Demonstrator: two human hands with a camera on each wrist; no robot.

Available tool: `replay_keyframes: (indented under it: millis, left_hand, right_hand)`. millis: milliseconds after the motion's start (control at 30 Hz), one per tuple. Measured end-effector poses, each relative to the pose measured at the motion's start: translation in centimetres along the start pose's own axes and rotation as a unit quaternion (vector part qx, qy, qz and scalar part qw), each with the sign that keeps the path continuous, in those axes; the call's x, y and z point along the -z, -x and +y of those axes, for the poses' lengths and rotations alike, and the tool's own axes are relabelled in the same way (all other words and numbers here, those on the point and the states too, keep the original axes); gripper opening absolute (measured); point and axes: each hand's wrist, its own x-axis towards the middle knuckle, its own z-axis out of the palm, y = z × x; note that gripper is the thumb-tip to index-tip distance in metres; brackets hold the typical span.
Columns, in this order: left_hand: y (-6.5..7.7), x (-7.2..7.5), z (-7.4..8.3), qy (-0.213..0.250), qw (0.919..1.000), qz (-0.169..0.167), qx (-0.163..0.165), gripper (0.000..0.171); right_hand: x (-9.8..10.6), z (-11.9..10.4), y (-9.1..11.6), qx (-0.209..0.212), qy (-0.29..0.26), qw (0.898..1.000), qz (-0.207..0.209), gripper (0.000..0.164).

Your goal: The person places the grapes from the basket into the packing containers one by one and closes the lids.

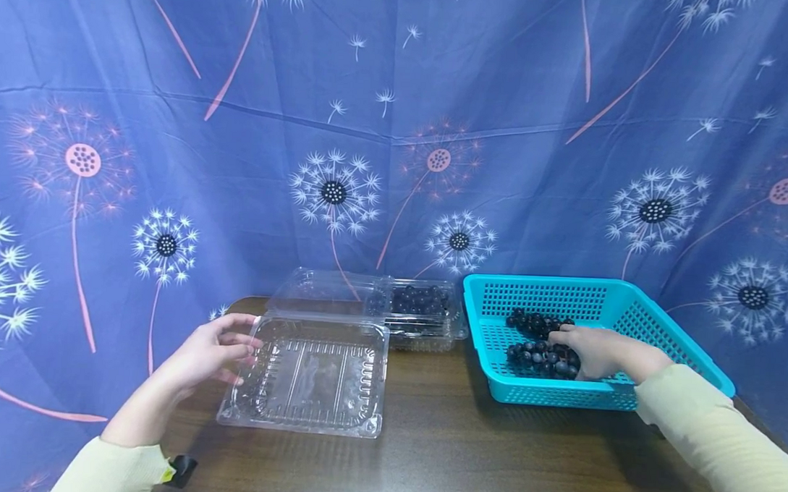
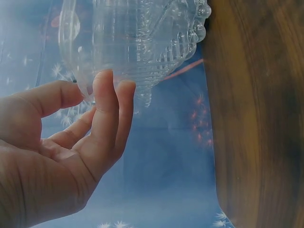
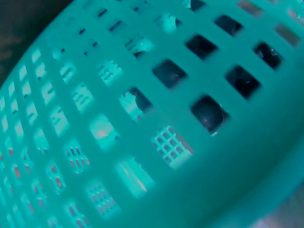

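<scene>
A clear plastic clamshell box [image 1: 318,374] lies with its lid raised at the back. At its left edge my left hand [image 1: 217,352] pinches the rim between thumb and fingers; the left wrist view shows the fingertips [image 2: 103,78] at the clear plastic box [image 2: 123,42]. My right hand [image 1: 592,352] reaches over the front rim of a turquoise basket [image 1: 558,395] and grips a bunch of dark grapes [image 1: 538,358], its far fingers hidden. Another dark bunch [image 1: 533,322] sits behind it. In the right wrist view, the basket wall [image 3: 175,99] shows dark grapes [image 3: 207,114] through its holes.
A second clear box [image 1: 421,305] holding dark grapes stands behind, between the first box and the basket. Everything rests on a brown wooden table [image 1: 439,436]. A blue dandelion-print cloth [image 1: 240,161] hangs close behind. A small black object [image 1: 182,472] is by my left sleeve.
</scene>
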Motion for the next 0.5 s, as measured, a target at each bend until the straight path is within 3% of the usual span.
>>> replay_keyframes:
  millis: [500]
  left_hand:
    - [-1.4,-2.8,0.5,0.021,0.9997,0.002,-0.010,0.055]
  right_hand:
    - [2.3,-0.6,0.1,0.002,-0.004,1.000,0.001,0.079]
